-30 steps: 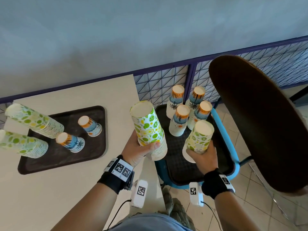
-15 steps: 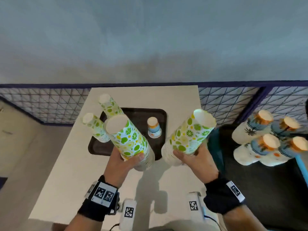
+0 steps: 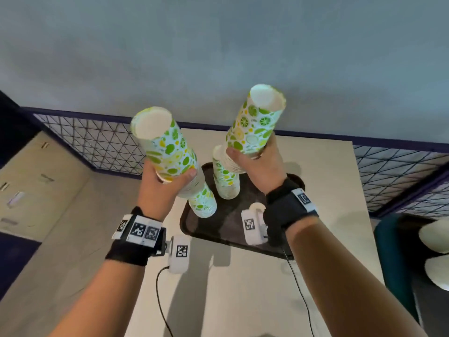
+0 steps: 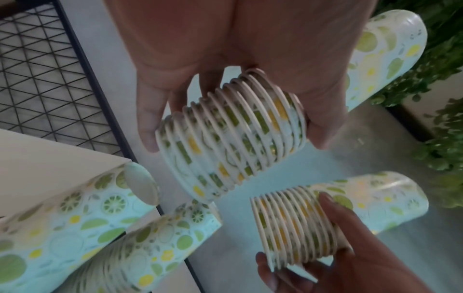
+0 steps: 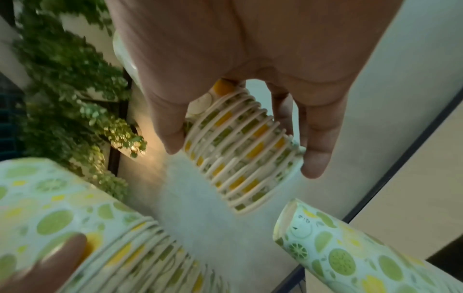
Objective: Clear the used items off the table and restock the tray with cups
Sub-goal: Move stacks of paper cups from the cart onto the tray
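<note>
My left hand (image 3: 170, 177) grips a stack of lime-patterned paper cups (image 3: 165, 147), upside down, near its rims (image 4: 230, 134). My right hand (image 3: 250, 159) grips a second such stack (image 3: 256, 122), and the right wrist view shows its rims (image 5: 238, 150) between the fingers. Both stacks hang over the dark tray (image 3: 218, 234) on the beige table (image 3: 243, 288). Two more lime stacks stand on that tray, one at its left (image 3: 202, 201) and one behind (image 3: 224, 177), partly hidden by my hands.
A wire-mesh railing (image 3: 97, 144) runs behind and beside the table. At the right edge are a teal seat (image 3: 388, 239) and white cup tops (image 3: 435, 235). The floor (image 3: 36, 190) drops away left of the table. Green plants (image 5: 70, 83) show in the wrist views.
Both hands lifted their cup stacks off the blue tray at the right and carried them left over the table. They now hold them higher above the dark tray.
</note>
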Demonstrator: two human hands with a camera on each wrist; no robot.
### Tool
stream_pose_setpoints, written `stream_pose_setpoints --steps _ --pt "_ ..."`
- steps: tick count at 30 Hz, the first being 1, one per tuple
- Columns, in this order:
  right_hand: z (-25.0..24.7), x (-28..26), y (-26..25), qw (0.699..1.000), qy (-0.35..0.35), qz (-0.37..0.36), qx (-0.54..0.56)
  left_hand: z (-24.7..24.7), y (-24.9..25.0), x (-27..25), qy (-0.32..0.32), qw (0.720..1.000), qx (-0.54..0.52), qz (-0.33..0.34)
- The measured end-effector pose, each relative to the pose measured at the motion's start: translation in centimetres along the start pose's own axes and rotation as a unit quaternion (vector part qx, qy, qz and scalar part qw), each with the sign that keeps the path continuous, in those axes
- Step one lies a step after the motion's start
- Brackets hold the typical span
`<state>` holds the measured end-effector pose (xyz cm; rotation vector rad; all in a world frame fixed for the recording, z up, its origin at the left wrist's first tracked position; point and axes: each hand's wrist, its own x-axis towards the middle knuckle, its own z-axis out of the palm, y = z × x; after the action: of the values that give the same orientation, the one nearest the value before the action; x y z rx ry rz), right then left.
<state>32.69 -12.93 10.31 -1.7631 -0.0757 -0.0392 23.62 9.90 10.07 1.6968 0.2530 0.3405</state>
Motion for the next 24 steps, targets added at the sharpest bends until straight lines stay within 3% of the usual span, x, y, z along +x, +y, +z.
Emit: stream_pose_setpoints --steps 4,12,18,24 --pt "3.5 2.6 0.5 0.997 0.01 -0.006 -0.077 0.4 -2.0 2.3 -0.002 1.0 0.024 -0.017" --pt "7.3 3.7 4.4 0.987 -0.036 0.05 -0.152 1.9 -7.5 3.4 0.011 0.997 0.033 -0.075" --pt "8.0 3.6 7.6 0.978 -0.062 0.1 -0.174 2.1 -11.6 3.1 -0.018 0.987 0.057 -0.152" --pt "8.3 3.7 7.8 0.974 -0.049 0.095 -0.201 2.2 -11.9 3.2 -0.036 0.981 0.101 -0.164"
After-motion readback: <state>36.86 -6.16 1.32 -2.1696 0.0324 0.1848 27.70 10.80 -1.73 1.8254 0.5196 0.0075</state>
